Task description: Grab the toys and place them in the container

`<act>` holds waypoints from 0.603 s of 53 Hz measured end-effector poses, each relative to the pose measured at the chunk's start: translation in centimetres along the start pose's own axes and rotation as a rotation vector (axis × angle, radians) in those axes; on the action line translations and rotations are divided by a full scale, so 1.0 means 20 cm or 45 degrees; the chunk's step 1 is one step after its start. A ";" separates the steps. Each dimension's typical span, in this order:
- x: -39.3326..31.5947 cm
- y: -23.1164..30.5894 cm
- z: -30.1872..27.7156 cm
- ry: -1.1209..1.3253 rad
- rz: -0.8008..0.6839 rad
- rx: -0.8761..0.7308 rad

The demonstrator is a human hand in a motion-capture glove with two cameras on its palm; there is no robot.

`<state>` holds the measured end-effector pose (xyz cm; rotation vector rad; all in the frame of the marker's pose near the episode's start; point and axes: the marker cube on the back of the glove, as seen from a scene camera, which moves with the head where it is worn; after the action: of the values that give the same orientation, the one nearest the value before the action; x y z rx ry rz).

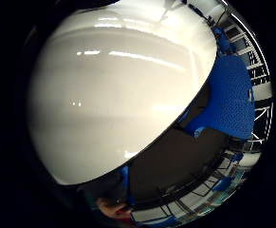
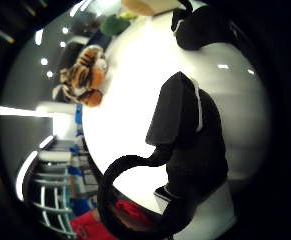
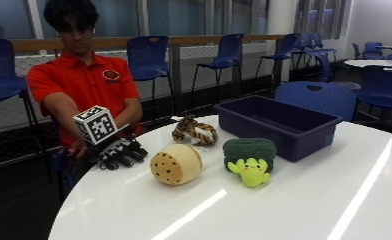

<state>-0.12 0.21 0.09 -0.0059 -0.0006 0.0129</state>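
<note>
Plush and untouched, the three toys lie on the white table (image 3: 302, 200) beyond the fingertips of the gloved right hand (image 3: 119, 152): the striped tiger (image 3: 195, 131) farthest out, the tan dotted ball (image 3: 176, 164) nearest to the knuckles but still apart from them, and the green broccoli toy (image 3: 249, 160) past the ball, just beside the dark blue container (image 3: 276, 125). The hand hovers at the table's near edge with its black fingers (image 3: 133, 152) loosely curled downward and nothing between them; the thumb-side palm view shows the glove over bare tabletop with the tiger (image 2: 82, 75) well ahead of it. No toy is in the container yet, so I judge the work barely begun. From where I stand, the round ball looks the risky one: a glancing touch from the fingertips could roll it toward the table edge. Reaching past it for the tiger could knock it as well.
</note>
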 end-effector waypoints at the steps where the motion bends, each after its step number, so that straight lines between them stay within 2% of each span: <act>1: 0.00 0.00 0.00 0.000 0.001 0.000; 19: 0.00 -0.03 -0.01 -0.013 -0.023 0.006; 32: -0.03 0.00 -0.06 -0.035 -0.044 -0.076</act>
<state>-0.78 0.11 -1.05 -0.0655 -0.0289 -0.0214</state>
